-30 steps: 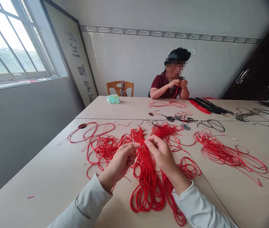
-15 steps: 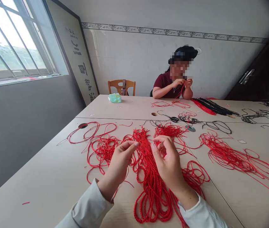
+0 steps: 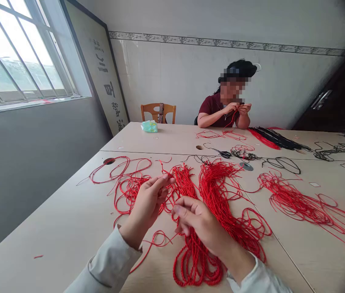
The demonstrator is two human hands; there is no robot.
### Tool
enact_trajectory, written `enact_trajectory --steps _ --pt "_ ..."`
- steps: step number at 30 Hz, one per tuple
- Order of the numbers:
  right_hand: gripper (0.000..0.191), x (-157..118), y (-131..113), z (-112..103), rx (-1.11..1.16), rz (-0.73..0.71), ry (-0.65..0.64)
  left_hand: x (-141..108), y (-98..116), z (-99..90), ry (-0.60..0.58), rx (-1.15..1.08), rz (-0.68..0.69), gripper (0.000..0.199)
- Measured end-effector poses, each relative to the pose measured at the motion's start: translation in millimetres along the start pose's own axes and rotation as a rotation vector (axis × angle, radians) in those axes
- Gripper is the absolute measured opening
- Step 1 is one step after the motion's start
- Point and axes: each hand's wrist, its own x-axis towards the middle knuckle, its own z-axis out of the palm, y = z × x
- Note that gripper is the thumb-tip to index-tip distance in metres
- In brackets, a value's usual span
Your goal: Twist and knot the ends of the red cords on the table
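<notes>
Thumb and fingers of my left hand (image 3: 151, 199) pinch a thin red cord, whose end sticks up above the fingertips. Below and to the right, my right hand (image 3: 198, 221) is closed in a pinch, with red cord at its fingertips. Both hands hover over a bundle of twisted red cords (image 3: 198, 260) that ends in loops near the table's front. A thicker bunch of red cords (image 3: 218, 191) lies right of it. Loose red cord (image 3: 131, 191) is tangled beyond my left hand.
Across the table (image 3: 68, 228) a person (image 3: 218, 110) in a dark red shirt works red cord with both hands. Black scissors (image 3: 225, 154), black cords (image 3: 282, 163), more red cords (image 3: 306, 203) and a green packet (image 3: 149, 126) lie around. A wooden chair (image 3: 169, 112) stands behind.
My right hand has moved down and left, uncovering the right bunch of red cords. My left hand has shifted slightly left and up. The view has turned a little.
</notes>
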Motion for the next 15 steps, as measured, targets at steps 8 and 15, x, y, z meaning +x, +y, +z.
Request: enact_trajectory --steps 8,15 --pt "0.032 -4 -57 -81 -0.453 -0.323 0.413 -6 7 3.1 -0.127 0.296 -0.092 0.027" --pt "0.024 -33 -103 -157 -0.592 -0.678 1.061 2 24 -17.2 -0.067 0.450 0.077 0.025"
